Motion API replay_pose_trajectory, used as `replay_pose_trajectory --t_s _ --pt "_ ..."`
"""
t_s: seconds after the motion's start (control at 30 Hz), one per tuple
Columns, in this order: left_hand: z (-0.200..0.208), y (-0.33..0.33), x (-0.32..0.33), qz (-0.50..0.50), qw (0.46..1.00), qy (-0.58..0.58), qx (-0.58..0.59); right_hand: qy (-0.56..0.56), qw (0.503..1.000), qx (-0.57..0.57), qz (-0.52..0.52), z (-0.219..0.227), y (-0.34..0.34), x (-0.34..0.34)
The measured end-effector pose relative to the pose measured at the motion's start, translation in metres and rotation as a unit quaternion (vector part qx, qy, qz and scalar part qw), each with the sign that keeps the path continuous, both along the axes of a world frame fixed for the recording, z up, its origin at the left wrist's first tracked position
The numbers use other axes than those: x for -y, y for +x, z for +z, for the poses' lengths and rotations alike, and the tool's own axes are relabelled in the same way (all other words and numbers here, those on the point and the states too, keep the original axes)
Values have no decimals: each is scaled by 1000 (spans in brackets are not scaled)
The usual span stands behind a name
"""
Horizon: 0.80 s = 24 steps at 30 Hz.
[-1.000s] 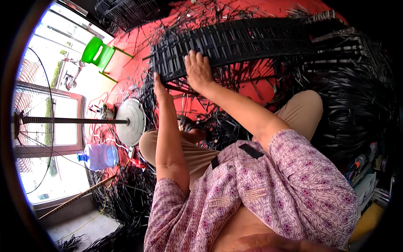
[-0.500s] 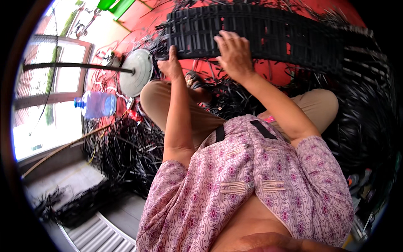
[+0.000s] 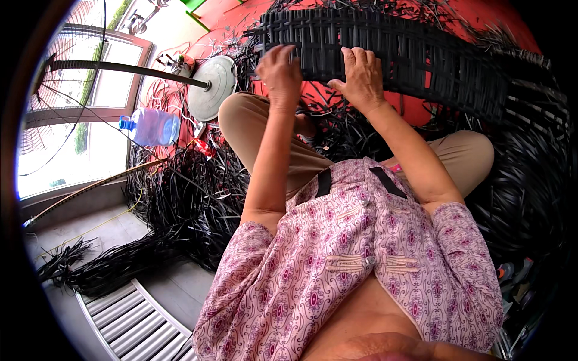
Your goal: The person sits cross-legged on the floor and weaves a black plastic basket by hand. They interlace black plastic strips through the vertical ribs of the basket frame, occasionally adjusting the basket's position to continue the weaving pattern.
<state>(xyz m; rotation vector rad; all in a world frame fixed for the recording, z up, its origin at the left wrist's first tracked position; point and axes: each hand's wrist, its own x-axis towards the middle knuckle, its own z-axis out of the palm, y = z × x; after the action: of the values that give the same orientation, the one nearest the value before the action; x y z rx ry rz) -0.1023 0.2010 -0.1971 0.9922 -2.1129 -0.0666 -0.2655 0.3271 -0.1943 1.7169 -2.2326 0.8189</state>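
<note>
A long woven panel of flat black strips [image 3: 409, 57] stretches across the far side in front of my crossed legs, its left end nearest my left hand. My left hand [image 3: 280, 75] is over the near edge close to that end; its fingers are bent and smeared by motion, and whether they pinch a strip cannot be made out. On the panel's near edge, further right, my right hand [image 3: 363, 78] rests with fingers stretched over the weave and the thumb spread to the left. Loose black strips [image 3: 343, 138] lie between the panel and my lap.
Heaps of black strips lie left [image 3: 186, 198] and right [image 3: 518, 180] of me. To the left are a fan stand with a round grey base [image 3: 220, 81], a large blue water bottle [image 3: 153, 127] and cables. A slatted metal rack [image 3: 129, 319] stands at lower left.
My left hand has moved from the panel's left corner onto the weave, closer to my right hand. My right hand's thumb now spreads further left. The whole view has shifted slightly.
</note>
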Motion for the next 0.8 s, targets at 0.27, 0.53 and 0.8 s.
replay_pose_trajectory --t_s 0.27,0.53,0.8 --pt "-16 -27 -29 -52 996 -51 55 -31 999 -9 0 -7 3 -4" --pt "-23 -26 -31 -51 997 -26 44 -18 1000 15 -10 -8 7 -7" --pt "-17 -27 -33 -39 997 -37 62 -18 1000 8 -10 -10 11 -10"
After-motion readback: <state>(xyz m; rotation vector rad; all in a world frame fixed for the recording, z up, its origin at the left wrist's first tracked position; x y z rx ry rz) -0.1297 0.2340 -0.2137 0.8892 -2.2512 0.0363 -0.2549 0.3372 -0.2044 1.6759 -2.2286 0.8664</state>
